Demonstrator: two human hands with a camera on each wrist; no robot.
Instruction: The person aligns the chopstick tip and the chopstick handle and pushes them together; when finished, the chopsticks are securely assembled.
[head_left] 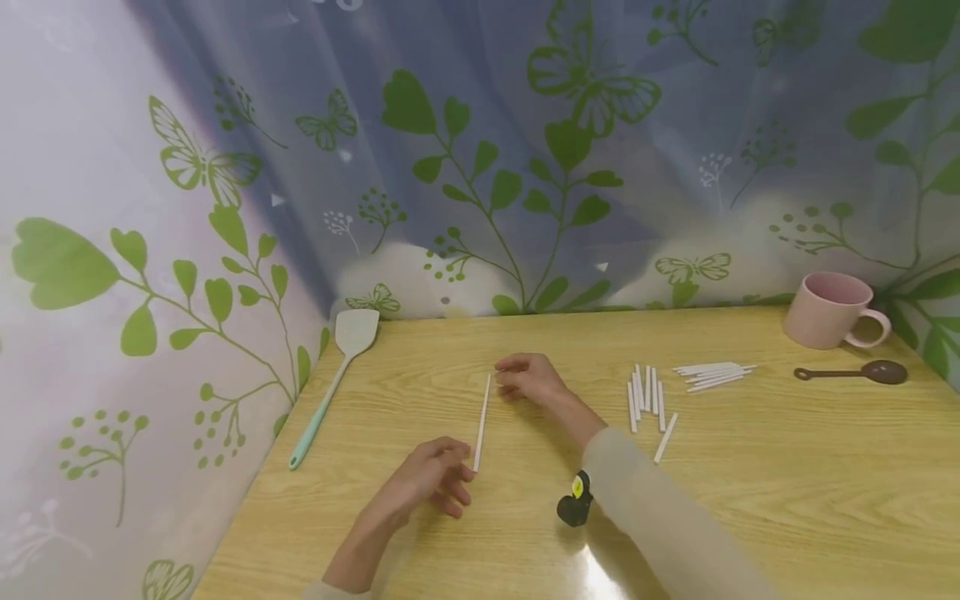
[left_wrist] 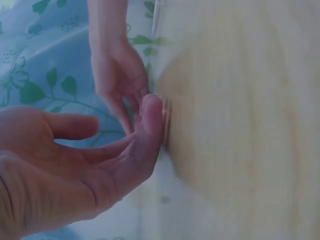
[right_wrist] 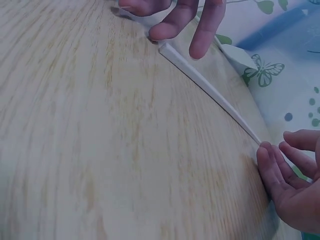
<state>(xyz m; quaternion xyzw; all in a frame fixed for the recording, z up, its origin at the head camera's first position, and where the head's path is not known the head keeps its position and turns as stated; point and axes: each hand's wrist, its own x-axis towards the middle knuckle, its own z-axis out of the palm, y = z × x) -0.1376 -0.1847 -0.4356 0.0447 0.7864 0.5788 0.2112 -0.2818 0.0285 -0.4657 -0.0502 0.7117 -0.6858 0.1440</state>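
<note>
A thin white stick [head_left: 482, 423] lies on the wooden table, running from near to far between both hands. At its near end, my left hand [head_left: 437, 477] holds its fingers loosely bent, the fingertips beside or touching the stick. My right hand [head_left: 531, 379] is at the far end, fingertips close against that tip in the right wrist view. Neither hand appears to grip it. To the right, several short white sticks [head_left: 647, 392] lie roughly parallel, with a single stick [head_left: 666, 437] slanted below them. A second bunch of white sticks [head_left: 712, 375] lies sideways farther right.
A spatula [head_left: 334, 387] with a mint handle lies at the table's left edge. At the back right stand a pink mug [head_left: 828, 310] and a brown spoon [head_left: 851, 372]. Patterned curtain [head_left: 480, 208] borders the table. A small black device [head_left: 575, 500] sits by my right sleeve.
</note>
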